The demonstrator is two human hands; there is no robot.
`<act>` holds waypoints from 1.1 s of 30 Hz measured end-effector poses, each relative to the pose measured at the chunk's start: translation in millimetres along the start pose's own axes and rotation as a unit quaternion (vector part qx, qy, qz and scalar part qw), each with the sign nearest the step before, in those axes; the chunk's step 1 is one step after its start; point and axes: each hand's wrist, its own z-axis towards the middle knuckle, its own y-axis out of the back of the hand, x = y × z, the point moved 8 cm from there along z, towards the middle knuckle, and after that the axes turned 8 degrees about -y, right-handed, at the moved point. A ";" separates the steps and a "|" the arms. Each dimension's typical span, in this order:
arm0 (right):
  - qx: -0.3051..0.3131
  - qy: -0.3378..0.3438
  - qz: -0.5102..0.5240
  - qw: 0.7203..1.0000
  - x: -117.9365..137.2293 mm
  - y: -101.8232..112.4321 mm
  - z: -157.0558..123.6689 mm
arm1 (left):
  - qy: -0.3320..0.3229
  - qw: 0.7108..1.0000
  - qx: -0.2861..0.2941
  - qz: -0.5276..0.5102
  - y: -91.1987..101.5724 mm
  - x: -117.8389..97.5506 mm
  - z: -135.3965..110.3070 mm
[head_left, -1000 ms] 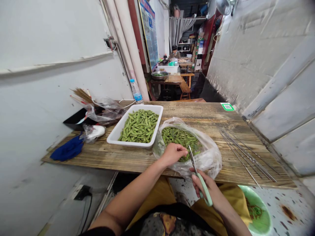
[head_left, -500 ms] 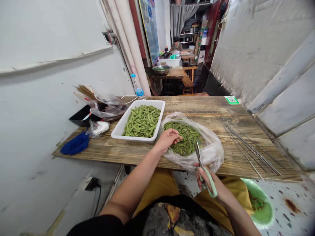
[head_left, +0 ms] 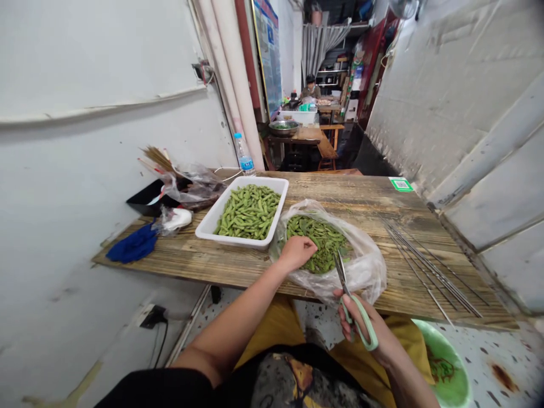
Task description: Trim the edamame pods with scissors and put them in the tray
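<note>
My right hand (head_left: 359,317) grips a pair of scissors (head_left: 341,272) with pale green handles, its blades pointing up over the near right edge of a clear plastic bag (head_left: 365,249). Inside the opened bag lie green soybean pods (head_left: 325,238) mixed with small trimmings and bits of leaf. Over the left part of these pods is my left hand (head_left: 298,253), fingers curled and pressed together; whatever is between them is hidden. Left of the bag stands a white plastic tray (head_left: 233,240) heaped with plumper green pods (head_left: 250,211).
Several metal skewers (head_left: 429,266) lie at the right. A water bottle (head_left: 245,156), a black box (head_left: 148,198) and a blue cloth (head_left: 134,243) are at the left. A green basin (head_left: 453,368) sits on the floor. Another person (head_left: 311,88) sits far back.
My left hand has lowered toward the pods and its fingers have curled in more. The scissors remain in my right hand, nearly in place. The camera view has shifted slightly.
</note>
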 end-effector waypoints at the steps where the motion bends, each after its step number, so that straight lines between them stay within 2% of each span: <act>1: -0.001 0.003 -0.004 1.000 0.4 -0.1 -0.6 | -0.027 0.995 0.024 0.093 -5.4 -5.0 1.5; 2: -0.002 0.008 -0.010 1.000 0.7 -0.1 -1.1 | -0.037 0.984 0.047 0.168 -11.6 -7.6 2.6; 4: -0.005 0.016 -0.019 1.000 0.5 0.5 -1.8 | -0.026 0.964 0.080 0.252 -21.2 -8.9 4.8; 8: -0.004 0.021 -0.028 0.999 -2.3 1.3 -1.8 | -0.025 0.959 0.108 0.261 -29.3 -15.6 8.6; 12: -0.008 0.017 -0.032 0.999 -6.2 2.1 -0.6 | -0.048 0.963 0.104 0.245 -17.1 -20.8 10.1; 14: -0.007 0.017 -0.031 0.999 -7.4 2.6 -0.1 | -0.054 0.981 0.076 0.168 -5.3 -21.2 10.2; 16: -0.009 0.018 -0.036 0.999 -7.9 3.4 0.0 | -0.029 0.999 0.036 0.021 3.9 -15.0 8.4; 17: -0.011 0.018 -0.040 0.999 -7.7 3.8 0.0 | -0.003 0.998 0.019 -0.063 5.1 -9.2 6.3; 19: -0.015 0.022 -0.048 0.998 -5.4 3.6 -0.4 | 0.058 0.975 0.000 -0.215 -0.8 3.1 -0.2; 22: -0.015 0.026 -0.050 0.998 0.4 0.5 -0.2 | 0.134 0.922 0.023 -0.363 -21.0 13.7 -12.3; 26: -0.016 0.017 -0.025 0.999 6.6 -3.8 2.1 | 0.164 0.873 0.034 -0.458 -30.0 14.7 -19.4; 33: -0.029 0.020 -0.009 0.999 15.2 -4.5 6.1 | 0.156 0.860 0.030 -0.485 -24.7 14.0 -17.6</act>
